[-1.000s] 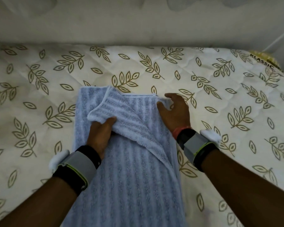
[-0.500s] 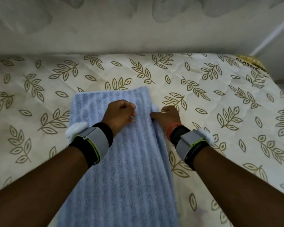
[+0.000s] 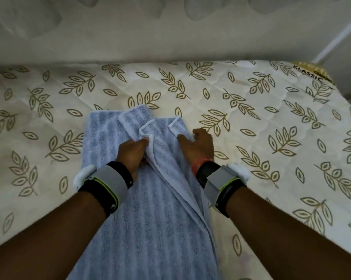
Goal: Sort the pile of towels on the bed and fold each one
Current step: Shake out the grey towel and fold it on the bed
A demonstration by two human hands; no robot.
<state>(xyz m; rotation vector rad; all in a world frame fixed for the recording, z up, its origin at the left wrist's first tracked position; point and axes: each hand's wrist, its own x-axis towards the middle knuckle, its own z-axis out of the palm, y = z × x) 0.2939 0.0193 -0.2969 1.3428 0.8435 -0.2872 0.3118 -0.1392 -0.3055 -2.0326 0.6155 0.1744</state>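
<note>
A light blue ribbed towel (image 3: 146, 215) lies lengthwise on the bed (image 3: 261, 150), running from the middle toward me. Its far end is rumpled, with folded layers and white hems turned up. My left hand (image 3: 133, 151) grips a bunched flap near the towel's centre. At the towel's right edge my right hand (image 3: 197, 145) pinches the top corner. Both wrists wear grey bands.
The mattress has a cream cover printed with gold leaves. A grey wall (image 3: 170, 33) runs along its far side. A yellow label (image 3: 312, 74) marks the far right corner, where the mattress edge drops off.
The far end lay flat half a second ago; now the upper layers are lifted and bunched. My left hand pulled back toward me with a flap, and my right hand shifted slightly right.
</note>
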